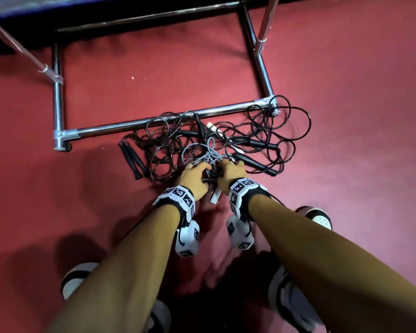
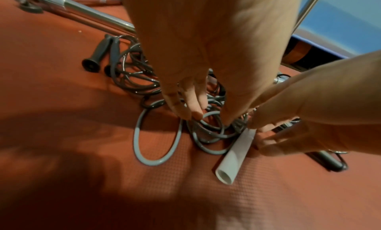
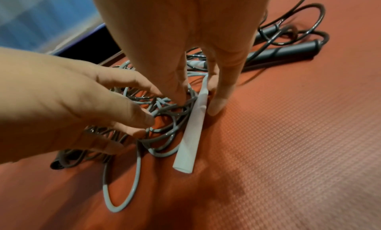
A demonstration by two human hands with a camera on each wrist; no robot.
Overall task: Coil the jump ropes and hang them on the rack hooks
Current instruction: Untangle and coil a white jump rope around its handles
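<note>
While both hands (image 1: pixel 211 174) reach, white handle (image 3: pixel 190 132) btwn R fingers (image 3: pixel 218 101).

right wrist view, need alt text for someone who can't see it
The right hand reaches down so its fingertips flank the top of a white handle lying on a red mat. The left hand spreads its fingers over tangled grey and black ropes. A black handle lies behind.
</note>
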